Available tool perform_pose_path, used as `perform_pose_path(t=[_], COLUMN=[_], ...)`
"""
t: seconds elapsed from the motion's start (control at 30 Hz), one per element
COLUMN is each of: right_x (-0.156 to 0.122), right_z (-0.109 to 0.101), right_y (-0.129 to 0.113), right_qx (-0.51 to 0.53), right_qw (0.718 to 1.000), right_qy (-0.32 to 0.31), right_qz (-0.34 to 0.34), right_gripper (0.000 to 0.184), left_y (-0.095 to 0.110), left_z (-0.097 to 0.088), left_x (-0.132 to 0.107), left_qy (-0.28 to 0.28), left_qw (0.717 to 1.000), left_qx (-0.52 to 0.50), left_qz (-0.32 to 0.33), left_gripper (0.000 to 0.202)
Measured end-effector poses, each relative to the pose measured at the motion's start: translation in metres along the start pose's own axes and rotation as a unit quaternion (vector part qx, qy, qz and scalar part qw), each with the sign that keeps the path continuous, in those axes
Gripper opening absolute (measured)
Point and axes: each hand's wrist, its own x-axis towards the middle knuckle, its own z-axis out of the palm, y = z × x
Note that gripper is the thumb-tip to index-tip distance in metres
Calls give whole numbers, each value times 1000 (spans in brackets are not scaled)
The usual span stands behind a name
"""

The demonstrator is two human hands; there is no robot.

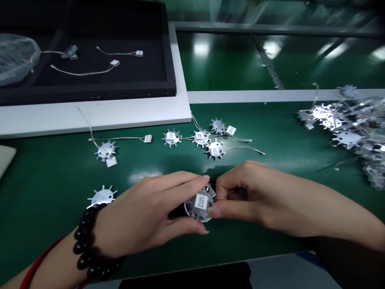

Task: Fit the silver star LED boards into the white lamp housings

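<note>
Between my hands a round silvery holder (189, 210) rests on the green tabletop. A white square chip (201, 201) with printed lettering lies on top of it. My left hand (156, 210) curves round the holder from the left, fingers along its far side and thumb along its near side. From the right, my right hand (243, 198) is closed in a pinch, its thumb tip at the chip's lower right edge. Its curled fingers hide whatever is between them. Just beyond, spiky metal discs (218, 126) lie with wired white chips (215, 150) on or beside them.
A heap of spiky metal discs (349, 138) lies at the right. At the upper left, a black tray (90, 91) on a white board (144, 111) holds wired chips (114, 63) and a clear plastic bag (16, 60). Another disc (102, 196) lies near my left wrist.
</note>
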Motion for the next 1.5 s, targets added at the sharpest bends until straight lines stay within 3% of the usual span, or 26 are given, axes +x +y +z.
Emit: perform_pose_path(t=[0.47,0.7,0.8,0.93,1.03,1.2,1.4,1.5], right_x=[1,-5,-6,2,11,22,19,17], right_z=[3,-5,-14,-24,-25,-25,-33,-33], right_y=[4,8,11,16,20,34,48,46], right_qx=[25,157,188,175,108,-80,-238,-226], right_qw=[999,986,976,954,938,926,884,864], right_qy=[6,-8,49,210,307,356,398,444], right_qz=[-28,-63,-102,-125,-121,-95,-56,-76], right_gripper=[31,30,28,29,23,19,24,22], left_y=[-2,0,-7,-24,-36,-49,-53,-51], left_z=[2,-12,-31,-53,-56,-54,-80,-94], left_x=[-3,-2,-5,-12,-15,-18,-35,-43], left_qy=[0,26,68,158,179,139,87,137], left_qw=[1000,999,996,968,957,957,946,926], left_qx=[3,36,46,133,178,217,234,242], left_qz=[0,13,-37,-141,-142,-135,-208,-255], left_gripper=[54,67,58,34,31,38,37,36])
